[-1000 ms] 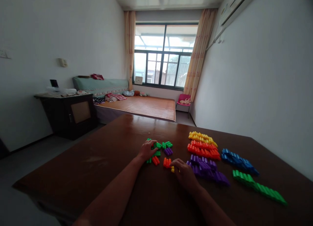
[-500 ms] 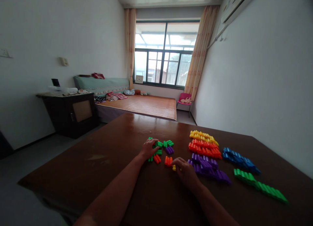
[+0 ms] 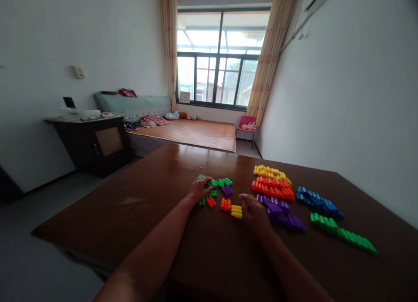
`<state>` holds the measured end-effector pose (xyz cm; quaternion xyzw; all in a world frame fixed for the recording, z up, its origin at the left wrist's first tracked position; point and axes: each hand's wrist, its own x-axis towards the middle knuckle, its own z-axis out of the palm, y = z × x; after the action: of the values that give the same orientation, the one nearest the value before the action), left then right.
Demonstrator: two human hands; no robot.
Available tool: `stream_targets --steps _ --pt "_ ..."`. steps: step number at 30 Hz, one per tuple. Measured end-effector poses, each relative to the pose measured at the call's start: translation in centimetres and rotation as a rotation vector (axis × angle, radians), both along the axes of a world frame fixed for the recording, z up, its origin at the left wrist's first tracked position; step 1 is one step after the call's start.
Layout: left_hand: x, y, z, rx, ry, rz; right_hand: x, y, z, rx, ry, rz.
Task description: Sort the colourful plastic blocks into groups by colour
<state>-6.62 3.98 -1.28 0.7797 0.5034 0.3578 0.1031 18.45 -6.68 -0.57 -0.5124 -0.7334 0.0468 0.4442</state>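
My left hand (image 3: 200,188) rests over a cluster of small green plastic blocks (image 3: 213,193), its thumb and fingers apart and partly covering them. An orange bit shows by its fingertips. My right hand (image 3: 254,210) hovers or rests just right of a yellow block (image 3: 237,212), fingers stretched out and apart from it, with no block visible in them. That yellow block sits beside an orange block (image 3: 225,205). Another orange block (image 3: 210,202) lies below the green cluster. A purple block (image 3: 227,191) and a green piece (image 3: 225,182) lie between the hands, farther back.
Sorted on the brown table (image 3: 146,215) at right are rows of yellow blocks (image 3: 272,173), orange blocks (image 3: 273,189), purple blocks (image 3: 282,215), blue blocks (image 3: 319,203) and green blocks (image 3: 342,233). Beyond stand a bed (image 3: 202,134), a pink chair (image 3: 246,121) and a dark cabinet (image 3: 94,141).
My right hand has drawn back to the right, off the yellow block, which now shows fully beside the orange one. My left hand stays over the green blocks. The camera view has tilted down slightly.
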Motion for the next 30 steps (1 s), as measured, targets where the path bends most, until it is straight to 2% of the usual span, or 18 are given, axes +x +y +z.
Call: stream_targets --steps 5,9,11,14,17,19,26,30 --pt "0.0 -0.1 0.2 -0.005 0.025 -0.003 -1.0 -0.3 -1.1 -0.134 -0.108 -0.006" --pt "0.1 -0.7 0.9 0.012 -0.013 -0.033 -1.8 -0.4 -1.1 -0.182 0.037 0.167" --pt "0.5 -1.1 1.2 0.007 -0.087 -0.126 -2.1 -0.4 -0.8 -0.139 0.102 0.22" --pt "1.6 -2.2 1.7 -0.031 -0.158 -0.32 -2.3 -0.4 -0.3 -0.117 0.141 0.192" --pt "3.0 -3.6 2.2 -0.027 -0.121 -0.476 -2.5 -0.5 -0.1 -0.157 0.197 0.159" --pt "3.8 -4.4 2.6 -0.014 -0.088 -0.531 -2.5 -0.4 -0.2 -0.174 0.239 0.154" --pt "4.6 -5.6 3.4 0.059 -0.008 -0.565 -2.1 -0.1 -0.3 -0.125 0.252 0.128" --pt "3.7 -4.6 3.1 0.088 -0.013 -0.448 -1.3 -0.1 1.0 0.022 0.18 -0.012"
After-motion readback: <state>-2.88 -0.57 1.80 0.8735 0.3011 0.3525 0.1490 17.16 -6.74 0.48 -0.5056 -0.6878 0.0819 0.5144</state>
